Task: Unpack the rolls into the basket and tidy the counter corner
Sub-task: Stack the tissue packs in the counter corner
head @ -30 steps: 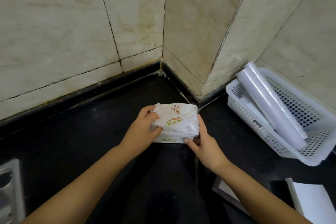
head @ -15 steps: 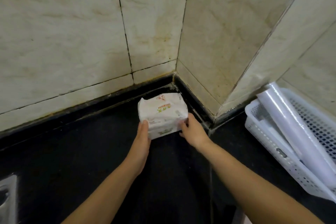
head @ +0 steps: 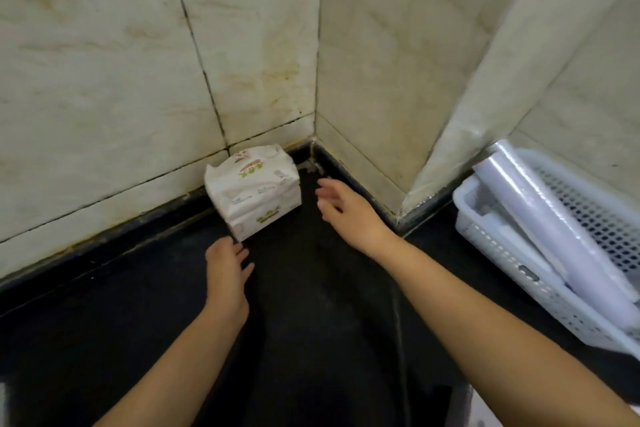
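Tissue pack parked in the counter corner, both hands off it

The white tissue pack (head: 252, 192) sits on the black counter (head: 138, 305), its back edge against the tiled wall (head: 104, 97), just left of where the walls meet; left hand (head: 227, 276) is flat over the counter just below the pack's near corner, fingers loosely apart, holding nothing; right hand (head: 346, 208) hovers just right of the pack, fingers spread and a bit blurry, also empty; over on the right the white mesh basket (head: 502, 253) holds the clear-wrapped rolls (head: 554, 225) lying slanted inside it, top ends sticking out over the back rim.
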`<state>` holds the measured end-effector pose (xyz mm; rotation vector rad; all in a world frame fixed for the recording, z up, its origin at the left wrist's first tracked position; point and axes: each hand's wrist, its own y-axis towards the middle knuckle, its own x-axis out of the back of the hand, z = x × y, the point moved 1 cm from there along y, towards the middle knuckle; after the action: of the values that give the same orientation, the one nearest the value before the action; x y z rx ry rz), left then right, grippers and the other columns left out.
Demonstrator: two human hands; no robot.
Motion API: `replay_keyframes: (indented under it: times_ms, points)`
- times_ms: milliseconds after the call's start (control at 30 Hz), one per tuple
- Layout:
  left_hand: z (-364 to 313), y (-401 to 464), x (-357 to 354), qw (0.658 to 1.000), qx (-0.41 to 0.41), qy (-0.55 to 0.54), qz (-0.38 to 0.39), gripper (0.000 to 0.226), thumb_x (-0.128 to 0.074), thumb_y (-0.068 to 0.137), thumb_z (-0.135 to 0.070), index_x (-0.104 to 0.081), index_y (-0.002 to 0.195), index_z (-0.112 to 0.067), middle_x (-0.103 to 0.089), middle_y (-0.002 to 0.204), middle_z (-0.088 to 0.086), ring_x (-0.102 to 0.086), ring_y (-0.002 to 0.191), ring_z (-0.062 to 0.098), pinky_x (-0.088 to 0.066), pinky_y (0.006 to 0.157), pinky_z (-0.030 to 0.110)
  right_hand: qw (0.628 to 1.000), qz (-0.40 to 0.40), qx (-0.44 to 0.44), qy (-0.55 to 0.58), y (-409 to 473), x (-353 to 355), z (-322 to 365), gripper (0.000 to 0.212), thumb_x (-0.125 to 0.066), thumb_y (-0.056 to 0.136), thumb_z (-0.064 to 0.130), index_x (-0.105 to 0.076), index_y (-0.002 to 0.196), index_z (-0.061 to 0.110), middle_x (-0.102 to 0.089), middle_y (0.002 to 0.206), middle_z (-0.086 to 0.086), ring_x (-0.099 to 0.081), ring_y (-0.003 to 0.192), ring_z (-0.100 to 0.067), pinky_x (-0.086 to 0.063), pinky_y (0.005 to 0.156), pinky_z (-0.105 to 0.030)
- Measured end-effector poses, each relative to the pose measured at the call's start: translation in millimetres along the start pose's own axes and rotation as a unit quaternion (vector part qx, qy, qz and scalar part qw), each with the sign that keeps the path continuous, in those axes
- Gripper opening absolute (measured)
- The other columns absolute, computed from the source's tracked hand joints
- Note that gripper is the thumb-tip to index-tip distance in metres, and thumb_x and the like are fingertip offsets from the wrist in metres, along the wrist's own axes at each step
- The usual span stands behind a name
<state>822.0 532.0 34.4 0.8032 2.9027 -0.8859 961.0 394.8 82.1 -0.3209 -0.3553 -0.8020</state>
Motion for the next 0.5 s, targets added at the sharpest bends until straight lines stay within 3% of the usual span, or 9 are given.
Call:
replay_keyframes:
  times_ms: [67, 100, 167, 233, 300, 367, 433, 500]
  points:
    - [15, -23, -12, 0.998, -0.041, 0.050, -0.001, 0.022, -0.040, 0.095, -0.021, -0.049, 0.114, -0.022, -0.057, 0.116, 0.009, -0.057, 0.104, 0.019, -0.049, 0.085, 0.034, 0.999, 0.006, 0.027, -0.036, -43, 32, -9, 0.030, -0.047, 0.096, 0.013, -0.059, 0.123, 0.015, -0.068, 0.112, 0.001, -0.062, 0.104, 0.000, -0.050, 0.095, -0.019]
    - [21, -38, -30, 0.994, -0.075, 0.076, 0.036, 0.017, -0.040, 0.094, -0.017, -0.053, 0.103, -0.024, -0.059, 0.107, 0.006, -0.059, 0.096, 0.017, -0.049, 0.078, 0.030, 0.998, -0.013, 0.022, -0.052, -67, 56, -16, 0.028, -0.046, 0.096, 0.011, -0.064, 0.117, 0.015, -0.069, 0.102, 0.005, -0.063, 0.096, 0.007, -0.048, 0.088, -0.009]
    - [27, -67, -75, 0.973, -0.144, 0.121, 0.132, 0.025, -0.042, 0.093, -0.010, -0.059, 0.089, -0.028, -0.061, 0.092, 0.001, -0.060, 0.085, 0.013, -0.049, 0.069, 0.026, 0.993, -0.104, -0.007, -0.050, -106, 106, -32, 0.025, -0.047, 0.095, 0.008, -0.067, 0.110, 0.012, -0.069, 0.092, 0.005, -0.066, 0.086, 0.005, -0.044, 0.078, 0.001]
    - [30, -95, -128, 0.935, -0.207, 0.163, 0.239, 0.033, -0.041, 0.093, -0.004, -0.061, 0.083, -0.028, -0.062, 0.081, -0.003, -0.060, 0.076, 0.005, -0.051, 0.067, 0.022, 0.975, -0.212, -0.036, -0.060, -132, 156, -54, 0.025, -0.046, 0.095, 0.006, -0.068, 0.106, 0.010, -0.070, 0.091, 0.000, -0.065, 0.079, 0.001, -0.042, 0.070, 0.003]
    - [36, -120, -179, 0.885, -0.256, 0.208, 0.329, 0.035, -0.042, 0.092, -0.003, -0.062, 0.080, -0.029, -0.063, 0.078, -0.006, -0.060, 0.073, 0.000, -0.052, 0.071, 0.017, 0.964, -0.231, -0.087, -0.103, -148, 194, -79, 0.028, -0.042, 0.095, 0.006, -0.067, 0.107, 0.010, -0.071, 0.098, -0.002, -0.066, 0.087, -0.006, -0.042, 0.075, -0.001]
    - [46, -136, -225, 0.830, -0.303, 0.267, 0.385, 0.034, -0.044, 0.091, -0.004, -0.062, 0.079, -0.030, -0.065, 0.082, -0.010, -0.060, 0.077, -0.003, -0.047, 0.076, 0.008, 0.961, -0.189, -0.139, -0.149, -154, 218, -108, 0.033, -0.038, 0.096, 0.007, -0.065, 0.114, 0.011, -0.069, 0.113, -0.003, -0.063, 0.106, -0.016, -0.045, 0.092, -0.018]
    - [55, -139, -265, 0.771, -0.345, 0.342, 0.412, 0.030, -0.044, 0.090, -0.005, -0.065, 0.084, -0.026, -0.067, 0.091, -0.009, -0.058, 0.082, -0.005, -0.039, 0.073, -0.001, 0.961, -0.156, -0.165, -0.160, -157, 229, -126, 0.036, -0.036, 0.096, 0.010, -0.061, 0.122, 0.015, -0.064, 0.123, -0.003, -0.062, 0.109, -0.022, -0.049, 0.091, -0.030]
    - [64, -132, -302, 0.706, -0.352, 0.450, 0.419, 0.031, -0.039, 0.091, -0.006, -0.067, 0.101, -0.016, -0.067, 0.109, 0.000, -0.058, 0.094, 0.004, -0.036, 0.077, 0.000, 0.963, -0.113, -0.164, -0.184, -157, 235, -139, 0.040, -0.033, 0.097, 0.013, -0.053, 0.131, 0.018, -0.058, 0.131, -0.003, -0.060, 0.110, -0.025, -0.050, 0.088, -0.032]
